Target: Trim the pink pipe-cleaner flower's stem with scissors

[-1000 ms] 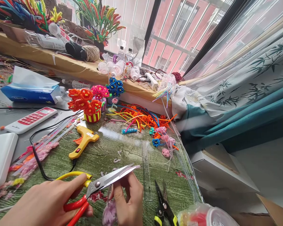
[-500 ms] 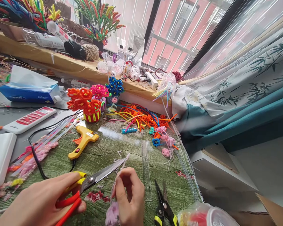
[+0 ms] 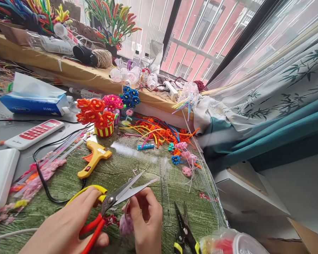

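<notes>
Where the blades were nearly shut a moment ago, the left hand [image 3: 69, 229] has reopened the scissors [image 3: 113, 199]; the right hand [image 3: 145, 220] pinches a pink fuzzy piece [image 3: 126, 225] (probably chenille) just beneath, ready for another snip.

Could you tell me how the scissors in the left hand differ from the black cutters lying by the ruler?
The scissors are held in the left hand, blades apart, with red and yellow handles. The cutters lie untouched on the green mat, right of the right hand, smaller, black with yellow-tipped handles. Both are cutting tools.
</notes>
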Motion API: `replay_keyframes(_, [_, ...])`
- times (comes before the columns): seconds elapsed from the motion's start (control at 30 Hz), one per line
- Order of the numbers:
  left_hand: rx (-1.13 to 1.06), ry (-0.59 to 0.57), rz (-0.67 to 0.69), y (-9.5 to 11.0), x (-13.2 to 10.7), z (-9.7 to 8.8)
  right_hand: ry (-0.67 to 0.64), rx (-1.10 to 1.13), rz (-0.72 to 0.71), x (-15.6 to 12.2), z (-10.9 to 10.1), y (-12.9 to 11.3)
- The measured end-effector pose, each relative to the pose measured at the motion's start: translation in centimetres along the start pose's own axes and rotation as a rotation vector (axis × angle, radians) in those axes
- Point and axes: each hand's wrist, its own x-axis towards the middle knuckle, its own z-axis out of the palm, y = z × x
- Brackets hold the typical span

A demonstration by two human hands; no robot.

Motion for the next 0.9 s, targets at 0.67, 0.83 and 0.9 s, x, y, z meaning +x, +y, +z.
replay_keyframes(0.67, [0.063,0.210,0.130,4.2,1.9,-2.6,-0.020,-0.184,0.002,-0.7,0.0,-0.5])
replay_keyframes(0.83, [0.091,0.284,0.153,3.6,1.7,-2.2,-0.078,-0.148,-0.059,0.0,0.0,-1.0])
replay_keyframes(0.9, [0.055,0.265,0.113,3.4,1.5,-2.1,-0.100,-0.117,-0.053,0.1,0.1,-0.9])
